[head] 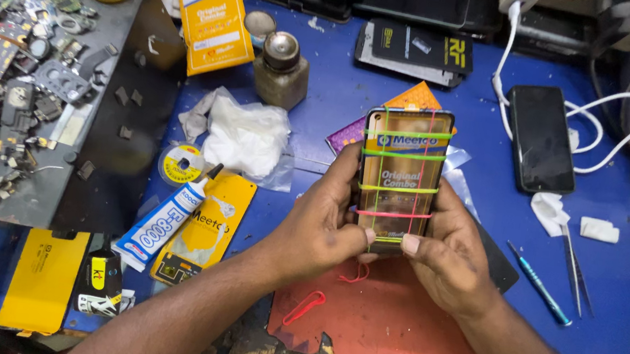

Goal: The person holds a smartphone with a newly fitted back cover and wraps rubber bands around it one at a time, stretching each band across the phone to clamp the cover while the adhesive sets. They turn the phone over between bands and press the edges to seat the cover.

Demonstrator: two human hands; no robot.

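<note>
On the blue workbench (424, 70), reading from the left, a dark metal tray (102, 183) is littered with small phone parts, and just beside it lies a glue tube (161, 224) with its black nozzle pointing up and right. A crumpled white cloth (244, 135) sits above that, with a small glass bottle (281, 70) behind it.

At the centre, the phone (401, 175) is held upright over a red work mat (385, 322), clear of the bench. Several rubber bands already cross it, green and yellow ones wrapped widthwise, a pink one lower down, and thin ones running lengthwise, so the binding looks well advanced. Two loose red rubber bands (304, 307) lie on the mat unused, so more may be left to add.

The left hand (321, 222) clasps the phone's left edge, fingers wrapped behind and thumb pressing the lower front. The right hand (446, 253) mirrors it on the right edge, thumb meeting the other near the bottom. Both wrists angle inward from the lower corners.

Further right, a black phone (541, 138) lies on a white charging cable, well apart, with a blue-handled tool (538, 283) and tweezers (573, 269) nearer the edge.
</note>
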